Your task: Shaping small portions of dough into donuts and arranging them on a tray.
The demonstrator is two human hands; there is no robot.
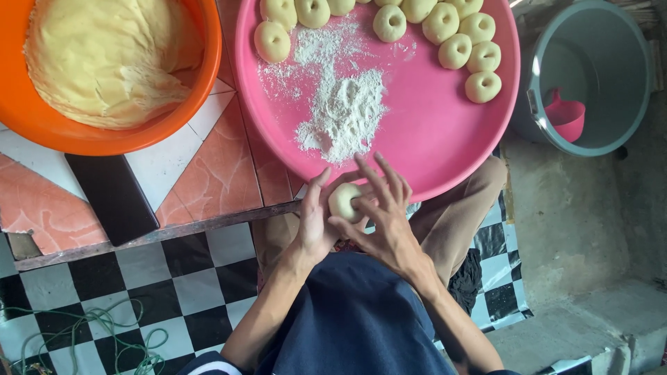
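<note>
You hold a dough ball [345, 201] between both hands, left hand [314, 223] cupping, right hand [384, 212] pressing its centre, near the pink tray [445, 132]. Ten-odd shaped rings [455, 51] lie far; the orange bowl [104, 135] left holds much dough.

A big orange bowl [111, 135] sits at the far left, heaped with pale yellow dough [104, 55]. It rests on a low table [208, 173] tiled in orange, white and black. To its right lies a round pink tray [445, 139], its near edge hanging out past the table's edge. A loose pile of flour [344, 114] is scattered across the tray's middle, and a row of shaped dough rings [455, 51] curves along its far rim. Further right, on bare concrete, stands a grey bucket [625, 118] with a small pink scoop [566, 118] inside. Near left, a green cord [97, 326] trails over the black-and-white checkered floor [174, 278].
</note>
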